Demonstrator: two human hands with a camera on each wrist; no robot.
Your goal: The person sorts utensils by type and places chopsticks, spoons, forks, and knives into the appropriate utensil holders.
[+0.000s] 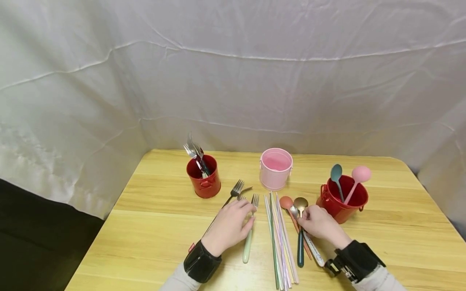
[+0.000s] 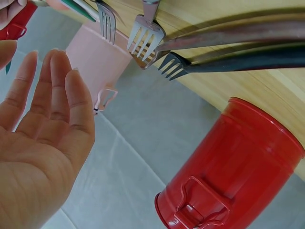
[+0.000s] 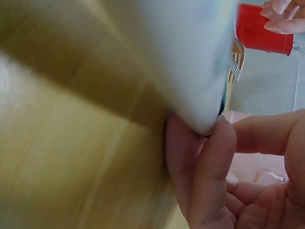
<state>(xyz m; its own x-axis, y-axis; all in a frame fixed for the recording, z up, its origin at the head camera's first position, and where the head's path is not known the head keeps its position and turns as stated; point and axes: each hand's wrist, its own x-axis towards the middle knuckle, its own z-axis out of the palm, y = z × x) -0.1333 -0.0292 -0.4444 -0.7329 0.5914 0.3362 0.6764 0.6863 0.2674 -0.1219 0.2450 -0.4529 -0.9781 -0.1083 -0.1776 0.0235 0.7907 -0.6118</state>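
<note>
My right hand (image 1: 320, 224) pinches a spoon with a white patterned handle (image 1: 314, 248); in the right wrist view that handle (image 3: 190, 71) looms large and blurred above the fingertips. Beside it lie a spoon with a dark handle and gold bowl (image 1: 300, 203) and an orange spoon (image 1: 286, 202). My left hand (image 1: 230, 224) hovers over the forks with relaxed fingers, holding nothing in the left wrist view. Close to it are a black fork (image 1: 236, 189) and a fork with a pale green handle (image 1: 247, 247). Part of the forks is hidden behind the left hand.
Between the hands lies a bundle of pastel chopsticks (image 1: 280, 246). A red bucket (image 1: 209, 188) with several forks stands at left, a pink bucket (image 1: 274, 178) at the back middle, and another red bucket (image 1: 336, 210) with two spoons at right. Grey cloth (image 1: 233, 93) hangs behind the table.
</note>
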